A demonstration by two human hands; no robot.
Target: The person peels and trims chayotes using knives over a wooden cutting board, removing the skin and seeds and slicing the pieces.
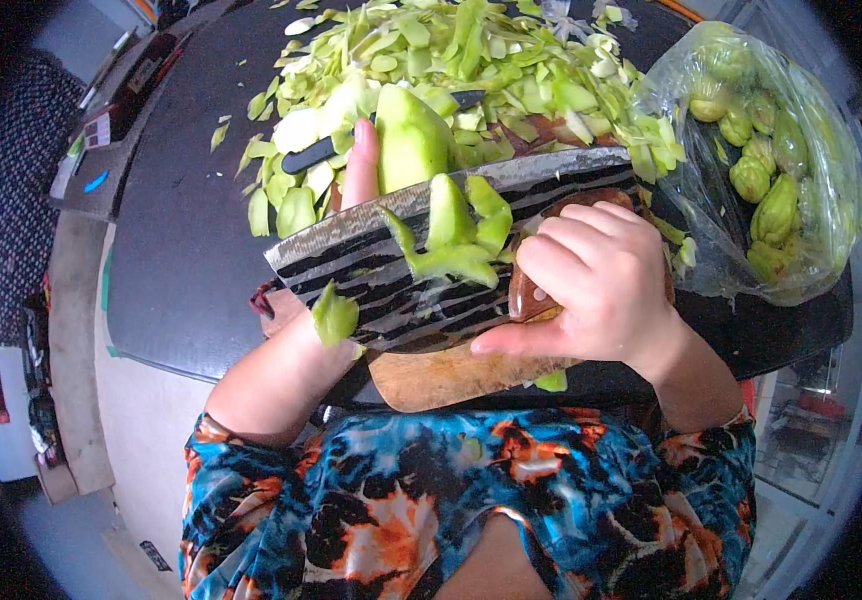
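While the right hand (601,275) is curled firmly around the brown wooden handle (526,300) of a broad cleaver (381,255), its thumb lies stretched along the near edge of the blade. The cleaver is held aslant across the middle of the view, its striped dark-and-silver face turned up and its pale ground edge on the far side. Several pale green slivers (448,215) cling to the middle of that face, and another scrap (335,315) sits at its near left corner. Behind the blade, the left hand (359,170) is mostly hidden; one upright digit shows against the left side of a large peeled chayote (413,140), but how far the hand is open, and whether it grips the chayote, I cannot tell. That chayote stands just beyond the cleaver, in front of a wide heap of green peelings and slices (411,60) spread over the black table (181,220). A black knife-like handle (309,157) pokes out of the heap, left of the chayote. Under the cleaver, the near end of a wooden board (461,380) shows. To the right, a clear plastic bag (686,225) holds several whole, unpeeled chayotes (776,210).
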